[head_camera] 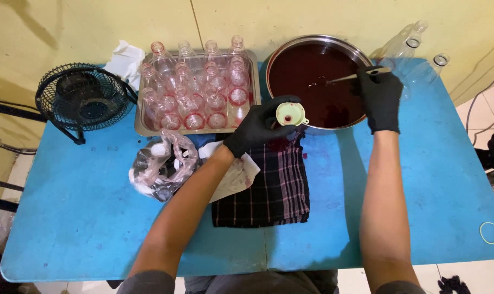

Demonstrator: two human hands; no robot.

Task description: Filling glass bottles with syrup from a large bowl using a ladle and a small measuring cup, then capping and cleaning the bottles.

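My left hand [258, 126], in a black glove, holds a small pale green funnel [289, 114] over a bottle hidden beneath it, just in front of the pot. A large metal pot [282, 51] full of dark red liquid stands at the back of the blue table [421, 179]. My right hand [380, 98], also gloved in black, grips a metal ladle handle [351, 77] that reaches into the liquid. Under the left hand lies a dark plaid cloth [274, 188] with red stains.
A metal tray [139, 124] of several clear plastic bottles with red residue sits left of the pot. A black fan [82, 97] stands at the far left, a crumpled plastic bag [160, 166] in front of the tray. Empty bottles [416, 46] lie behind the pot; a rubber band [490, 232] lies near the right edge.
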